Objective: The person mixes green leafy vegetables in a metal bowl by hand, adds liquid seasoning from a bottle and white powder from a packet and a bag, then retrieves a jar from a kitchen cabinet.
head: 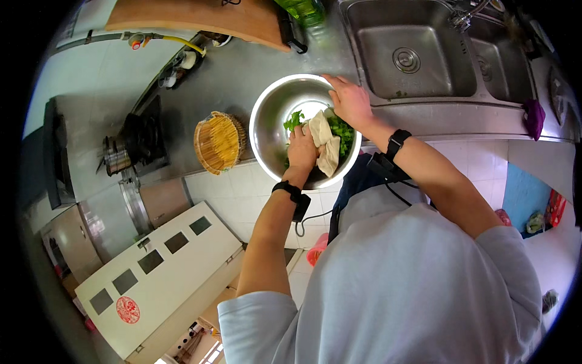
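Note:
A wide stainless steel bowl (269,136) holds leafy greens (345,132) and a damp-looking, cream-coloured cloth (321,127), bunched and folded. My left hand (302,148) is down inside the bowl, against the cloth's left side, with a few leaves just beyond its fingertips. Whether it grips the cloth cannot be told. At the bowl's upper right, my right hand (351,101) holds the rim, its thumb on the inner side. Both wrists wear black straps with small devices.
Left of the bowl stands a round wooden slatted basket (219,143) near the counter edge. A double steel sink (409,59) is at the upper right. A gas stove with a pot (116,154) lies far left. A green plastic bottle (304,11) stands behind the bowl.

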### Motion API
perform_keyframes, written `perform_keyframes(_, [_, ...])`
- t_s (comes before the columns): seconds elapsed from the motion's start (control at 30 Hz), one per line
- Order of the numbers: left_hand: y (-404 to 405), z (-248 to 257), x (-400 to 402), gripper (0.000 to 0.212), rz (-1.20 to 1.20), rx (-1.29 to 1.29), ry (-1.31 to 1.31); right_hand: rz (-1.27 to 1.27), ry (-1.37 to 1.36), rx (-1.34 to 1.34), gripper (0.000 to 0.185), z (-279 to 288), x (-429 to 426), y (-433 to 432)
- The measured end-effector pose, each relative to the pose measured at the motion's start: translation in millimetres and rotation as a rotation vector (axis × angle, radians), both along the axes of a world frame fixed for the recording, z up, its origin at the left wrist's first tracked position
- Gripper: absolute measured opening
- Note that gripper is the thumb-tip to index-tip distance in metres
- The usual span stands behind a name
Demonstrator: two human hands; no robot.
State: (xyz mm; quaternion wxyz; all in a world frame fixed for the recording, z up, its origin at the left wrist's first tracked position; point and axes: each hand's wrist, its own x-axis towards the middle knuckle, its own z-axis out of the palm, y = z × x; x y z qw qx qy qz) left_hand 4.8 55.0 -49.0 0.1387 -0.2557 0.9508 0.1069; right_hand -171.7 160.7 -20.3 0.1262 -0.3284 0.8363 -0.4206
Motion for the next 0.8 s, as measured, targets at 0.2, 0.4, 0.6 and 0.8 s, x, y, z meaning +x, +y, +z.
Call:
perform_keyframes(0.2, [4.9,11.9,-10.4,0.069,0.253,0.137,0.015,0.004,0.05,-0.032,0.044,0.2,-0.3,0.1])
perform_keyframes(0.4, [-26.5,15.5,12.5,0.123,0.087,0.077,0.015,-0.026,-0.029,-0.151,0.04,-9.7,-2.4,6.3])
perform_keyframes(0.6, [19.9,14.4,-17.6,0.125,0.087,0.275,0.085,-0.18,-0.333,-0.252,0.027,-26.0,10.0,19.3])
perform_keyframes(0.8, [40.1,10.2,-34.4,0.078,0.062,0.689,0.479,-0.116,-0.384,-0.402,0.026,-32.8,3.1,20.3])
